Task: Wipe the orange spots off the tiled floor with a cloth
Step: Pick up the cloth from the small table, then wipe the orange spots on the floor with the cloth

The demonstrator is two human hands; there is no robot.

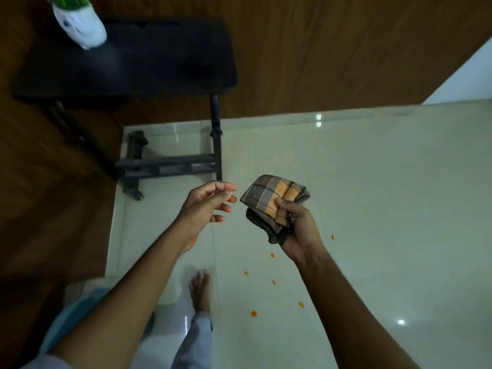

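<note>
My right hand grips a folded checked cloth, brown with orange squares, held up in the air above the floor. My left hand hovers just left of the cloth, fingers apart and curled, holding nothing and not touching it. Several small orange spots dot the pale glossy tiled floor below and to the right of my hands, between my right forearm and my foot.
A black side table on a wheeled frame stands at the upper left, with a white plant pot on it. Wood panelling runs behind and along the left. My bare foot rests on the tiles near the spots.
</note>
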